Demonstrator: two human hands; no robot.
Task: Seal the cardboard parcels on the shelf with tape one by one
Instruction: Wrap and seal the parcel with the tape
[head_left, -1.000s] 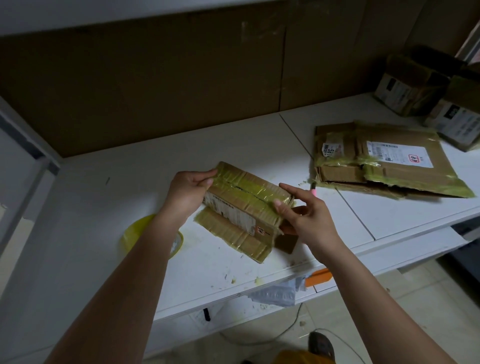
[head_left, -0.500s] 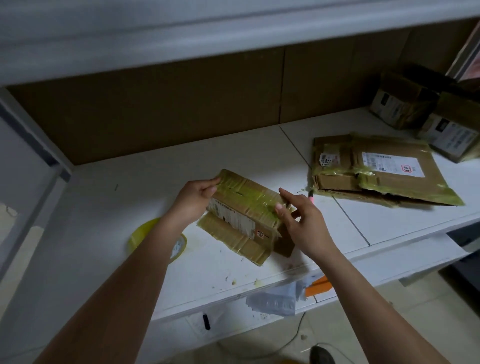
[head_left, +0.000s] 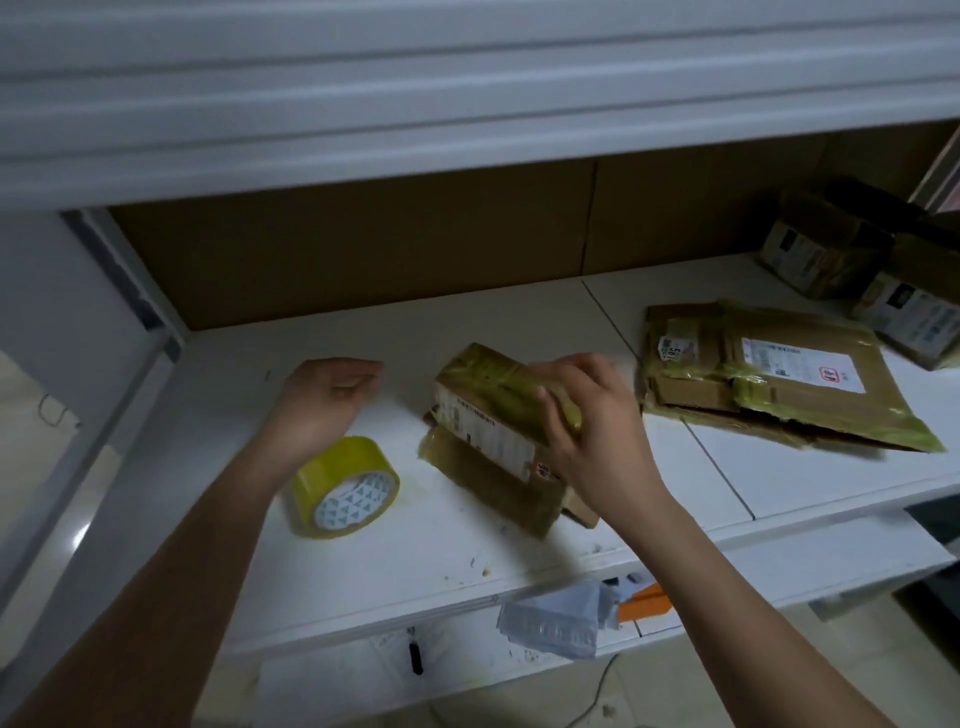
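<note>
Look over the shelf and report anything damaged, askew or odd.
The flat parcel at the right looks battered: its cardboard edges are torn and its yellow-green tape is wrinkled. The small parcel, gripped by the right hand, sits tilted. The tape roll stands on edge, unheld.

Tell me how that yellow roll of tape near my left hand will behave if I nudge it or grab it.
The tape roll seems to rest tilted on the shelf, partly on its rim, so a nudge may tip it flat or set it rolling. Its round, glossy wrap looks slick; hooking fingers through the core should hold better. It looks thickly wound, so probably stiff and fairly solid for its size.
</note>
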